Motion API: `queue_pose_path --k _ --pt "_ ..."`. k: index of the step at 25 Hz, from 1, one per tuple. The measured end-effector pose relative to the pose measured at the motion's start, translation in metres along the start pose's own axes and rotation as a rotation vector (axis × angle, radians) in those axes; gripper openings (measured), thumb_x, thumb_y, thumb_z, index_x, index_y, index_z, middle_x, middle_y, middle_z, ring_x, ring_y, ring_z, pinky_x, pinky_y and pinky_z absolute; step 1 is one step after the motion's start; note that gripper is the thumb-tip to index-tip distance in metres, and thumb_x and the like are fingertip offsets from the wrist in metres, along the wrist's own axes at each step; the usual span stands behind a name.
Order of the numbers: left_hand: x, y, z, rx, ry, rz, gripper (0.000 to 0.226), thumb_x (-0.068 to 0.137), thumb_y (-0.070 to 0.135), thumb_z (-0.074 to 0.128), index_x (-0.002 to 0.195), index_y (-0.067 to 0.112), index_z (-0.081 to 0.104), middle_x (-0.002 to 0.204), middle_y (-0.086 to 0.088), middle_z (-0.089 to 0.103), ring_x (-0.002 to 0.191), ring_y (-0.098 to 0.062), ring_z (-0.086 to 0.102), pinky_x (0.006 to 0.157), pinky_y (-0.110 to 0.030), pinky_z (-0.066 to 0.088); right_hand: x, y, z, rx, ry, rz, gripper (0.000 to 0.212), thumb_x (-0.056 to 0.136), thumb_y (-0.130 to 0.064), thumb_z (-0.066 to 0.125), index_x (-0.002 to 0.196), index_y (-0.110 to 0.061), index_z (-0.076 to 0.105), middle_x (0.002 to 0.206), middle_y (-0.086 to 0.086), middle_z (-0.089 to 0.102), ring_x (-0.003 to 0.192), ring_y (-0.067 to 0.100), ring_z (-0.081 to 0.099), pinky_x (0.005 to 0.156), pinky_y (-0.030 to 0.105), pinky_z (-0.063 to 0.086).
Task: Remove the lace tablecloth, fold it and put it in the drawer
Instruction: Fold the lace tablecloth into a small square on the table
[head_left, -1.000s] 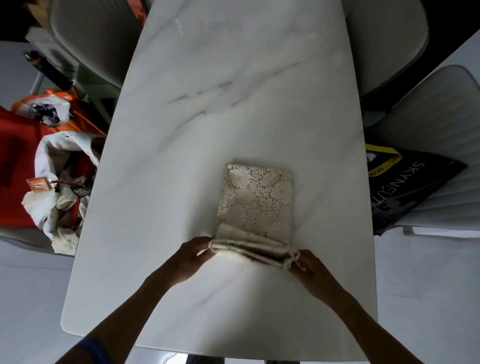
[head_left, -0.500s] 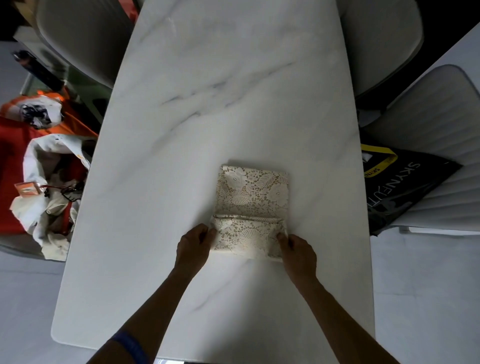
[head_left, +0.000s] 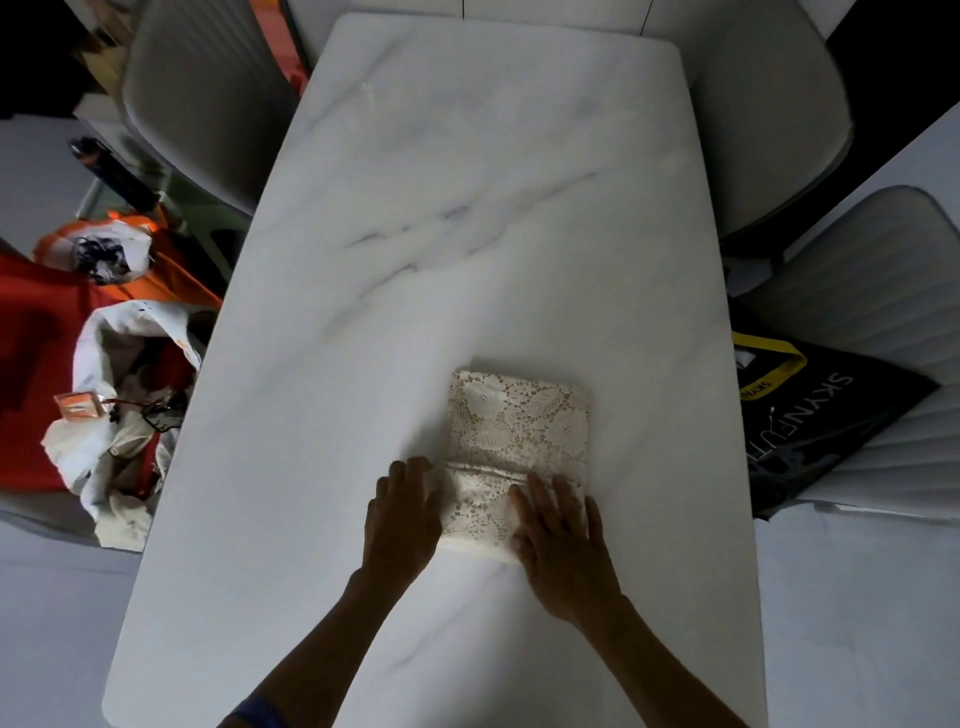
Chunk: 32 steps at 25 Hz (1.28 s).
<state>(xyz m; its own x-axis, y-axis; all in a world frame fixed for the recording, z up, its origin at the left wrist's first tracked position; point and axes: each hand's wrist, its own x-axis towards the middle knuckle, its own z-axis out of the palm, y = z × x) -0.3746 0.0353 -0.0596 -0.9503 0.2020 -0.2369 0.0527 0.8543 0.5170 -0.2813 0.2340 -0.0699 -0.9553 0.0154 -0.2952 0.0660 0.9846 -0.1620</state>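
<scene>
The cream lace tablecloth (head_left: 519, 441), folded into a small thick rectangle, lies on the white marble-veined bench (head_left: 467, 208) toward five o'clock from the bench's middle. A second ago both hands pinched its near edge, lifted off the surface; half a second ago that edge was rolled over onto the bundle. Now the flap lies flat across the near half, its seam running from nine to three o'clock. The left hand (head_left: 402, 512) rests with straight fingers along the bundle's nine o'clock side, holding nothing. The right hand (head_left: 563, 535) lies flat, fingers spread, pressing the flap down at the five o'clock corner. That suggests the last fold is being smoothed, so folding looks nearly done; the drawer is not in view. A black printed bag (head_left: 821, 421) lies on a pale ribbed chair (head_left: 883, 291) at three o'clock.
</scene>
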Motion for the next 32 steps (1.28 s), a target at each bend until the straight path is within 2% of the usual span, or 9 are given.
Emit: queue_pose_path --k 3,6,11,15,21,24,27,30,32 --pt "0.002 0.003 -0.001 0.182 -0.112 0.402 0.044 0.094 0.019 0.056 0.137 0.029 0.050 0.150 0.002 0.043 0.137 -0.023 0.039 0.102 -0.046 0.042 0.003 0.001 -0.008 0.006 -0.045 0.013 0.061 0.091 -0.052 0.038 0.146 -0.026 0.042 0.156 0.003 0.035 0.141 0.035 0.036 0.104 0.061 0.039" --pt "0.013 -0.008 -0.003 0.223 -0.306 0.391 0.048 0.102 0.025 0.043 0.148 0.038 0.035 0.162 0.008 0.018 0.149 -0.015 0.015 0.115 -0.047 0.029 0.002 0.001 -0.013 0.005 -0.011 -0.034 0.063 0.089 -0.057 0.043 0.143 -0.025 0.046 0.155 0.010 0.037 0.140 0.040 0.034 0.110 0.059 0.034" --pt "0.029 -0.008 -0.009 0.111 -0.234 0.438 0.047 0.099 0.024 0.050 0.145 0.022 0.043 0.150 -0.001 0.045 0.123 -0.025 0.053 0.099 -0.039 0.048 0.022 0.026 -0.030 0.215 0.000 0.055 0.057 0.087 -0.036 0.059 0.140 -0.016 0.046 0.137 0.011 0.053 0.126 0.031 0.049 0.104 0.039 0.045" --pt "0.046 0.000 -0.014 0.113 -0.241 0.407 0.033 0.097 0.027 0.055 0.128 0.017 0.057 0.134 0.001 0.058 0.108 -0.025 0.060 0.099 -0.037 0.042 0.044 0.034 -0.042 0.219 -0.047 0.062 0.030 0.092 -0.034 0.053 0.116 -0.016 0.056 0.119 0.003 0.057 0.107 0.023 0.055 0.085 0.033 0.045" --pt "0.045 0.010 -0.013 0.014 -0.118 0.356 0.012 0.092 0.013 0.060 0.104 0.013 0.060 0.097 -0.002 0.067 0.088 -0.023 0.059 0.073 -0.031 0.048 0.050 0.032 -0.039 0.271 0.069 0.106 0.015 0.087 -0.029 0.064 0.095 -0.017 0.059 0.093 0.002 0.066 0.086 0.026 0.060 0.069 0.033 0.043" --pt "0.039 0.006 -0.009 0.010 -0.068 0.356 0.014 0.089 0.008 0.061 0.102 0.014 0.061 0.093 0.001 0.068 0.083 -0.020 0.061 0.068 -0.032 0.051 0.043 0.024 -0.032 0.169 0.221 0.088 0.028 0.079 -0.019 0.074 0.105 -0.014 0.062 0.112 0.009 0.064 0.094 0.029 0.061 0.079 0.038 0.050" --pt "0.039 -0.002 -0.006 -0.037 -0.019 0.282 0.012 0.085 0.008 0.067 0.090 0.019 0.064 0.085 0.006 0.070 0.075 -0.017 0.064 0.065 -0.030 0.052 0.019 0.024 -0.016 0.049 0.343 -0.182 0.033 0.086 -0.019 0.063 0.118 -0.012 0.062 0.128 0.012 0.058 0.116 0.034 0.055 0.105 0.048 0.039" --pt "0.041 -0.004 -0.005 -0.056 -0.015 0.278 0.013 0.084 0.008 0.071 0.089 0.020 0.068 0.087 0.007 0.073 0.078 -0.016 0.066 0.068 -0.028 0.053 -0.011 0.026 0.001 -0.014 0.131 -0.301 0.065 0.084 -0.041 0.057 0.141 -0.012 0.045 0.153 0.012 0.039 0.141 0.036 0.033 0.114 0.053 0.024" --pt "0.038 -0.005 -0.004 -0.083 -0.012 0.335 0.020 0.082 0.002 0.073 0.096 0.016 0.073 0.096 0.001 0.075 0.085 -0.019 0.069 0.076 -0.033 0.058 -0.015 0.022 0.004 -0.041 0.036 -0.226 0.078 0.079 -0.036 0.055 0.148 -0.009 0.034 0.158 0.016 0.027 0.144 0.039 0.026 0.115 0.053 0.020"
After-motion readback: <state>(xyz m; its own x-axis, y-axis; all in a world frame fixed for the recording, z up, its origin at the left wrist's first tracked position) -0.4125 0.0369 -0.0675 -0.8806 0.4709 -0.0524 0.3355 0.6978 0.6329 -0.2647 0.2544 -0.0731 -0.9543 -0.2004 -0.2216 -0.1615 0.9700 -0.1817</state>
